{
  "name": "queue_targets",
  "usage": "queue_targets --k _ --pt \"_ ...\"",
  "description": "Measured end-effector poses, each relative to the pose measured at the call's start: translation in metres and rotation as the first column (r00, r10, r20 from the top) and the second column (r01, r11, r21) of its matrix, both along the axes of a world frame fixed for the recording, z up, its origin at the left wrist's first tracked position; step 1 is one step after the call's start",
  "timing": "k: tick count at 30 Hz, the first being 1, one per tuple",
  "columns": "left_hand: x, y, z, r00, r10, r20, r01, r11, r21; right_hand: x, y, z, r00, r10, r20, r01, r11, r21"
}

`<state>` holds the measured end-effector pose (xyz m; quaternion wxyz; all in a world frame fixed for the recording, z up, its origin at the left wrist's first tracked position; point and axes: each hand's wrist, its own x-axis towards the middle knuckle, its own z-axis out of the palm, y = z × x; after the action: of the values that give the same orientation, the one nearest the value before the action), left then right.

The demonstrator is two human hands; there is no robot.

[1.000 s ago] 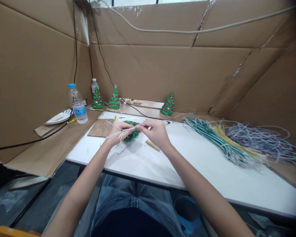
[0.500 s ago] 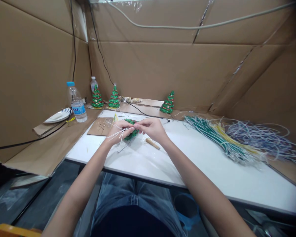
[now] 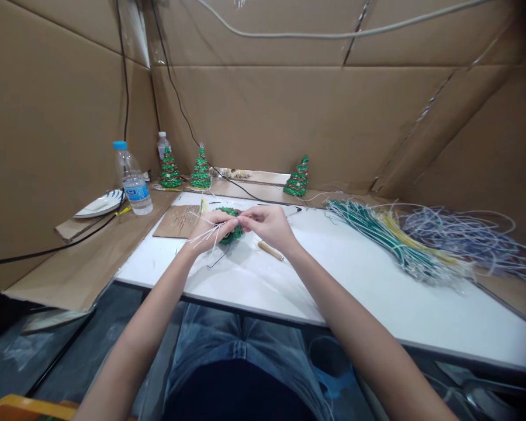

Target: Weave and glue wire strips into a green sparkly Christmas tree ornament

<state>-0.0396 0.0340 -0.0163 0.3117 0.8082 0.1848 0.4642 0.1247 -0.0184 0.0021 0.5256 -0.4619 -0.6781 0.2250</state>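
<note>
My left hand [image 3: 214,229] is closed in a pinch on several thin white strands [image 3: 207,235], whose loose ends fan out over the palm towards the wrist. Fingertip to fingertip with it, my right hand [image 3: 266,227] pinches too; whatever sits between those fingers is too small to make out. Behind and partly hidden by both hands, a round green beaded piece [image 3: 231,235] with touches of red rests near the middle of the white table [image 3: 263,286]. A thin dark wire [image 3: 219,258] lies just in front of it. Right of it is a wooden-handled tool [image 3: 270,251].
Three green beaded trees [image 3: 297,178] stand along the back. Bundles of green and white strands [image 3: 368,228] and a tangle of pale purple strands [image 3: 460,240] lie at right. At left are a water bottle [image 3: 135,184], a plate [image 3: 100,204] and a cardboard piece [image 3: 175,222].
The view has tilted slightly, so everything sits a little higher. Both hands keep nearly the same pinch, fingertips together, with the white strands still in the left.
</note>
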Motion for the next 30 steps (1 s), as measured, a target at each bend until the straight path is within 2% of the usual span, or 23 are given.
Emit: queue_targets --k 5,8,16,24,30 --pt "0.0016 0.0058 -0.0035 0.998 0.026 0.065 -0.022 0.997 -0.072 0.0014 -0.0006 0.0033 0.977 0.073 -0.203 -0.105 0.983 -0.152" --pt "0.0020 0.0071 -0.0043 0.996 0.040 0.074 -0.032 0.993 -0.113 0.0041 -0.0022 0.0059 0.950 0.074 -0.304 -0.148 0.962 -0.228" --pt "-0.0002 0.0046 -0.0012 0.998 0.029 0.051 -0.026 0.998 -0.054 0.0034 -0.0037 0.0004 0.953 0.100 -0.287 -0.146 0.979 -0.144" --pt "-0.0003 0.0032 0.0001 0.998 0.036 0.048 -0.033 0.998 -0.058 0.0049 -0.0008 -0.0018 0.961 0.076 -0.268 -0.127 0.976 -0.178" --pt "-0.0011 0.0007 0.0030 0.998 0.034 0.048 -0.032 0.998 -0.045 0.0024 -0.0015 -0.0025 0.948 0.083 -0.306 -0.133 0.980 -0.147"
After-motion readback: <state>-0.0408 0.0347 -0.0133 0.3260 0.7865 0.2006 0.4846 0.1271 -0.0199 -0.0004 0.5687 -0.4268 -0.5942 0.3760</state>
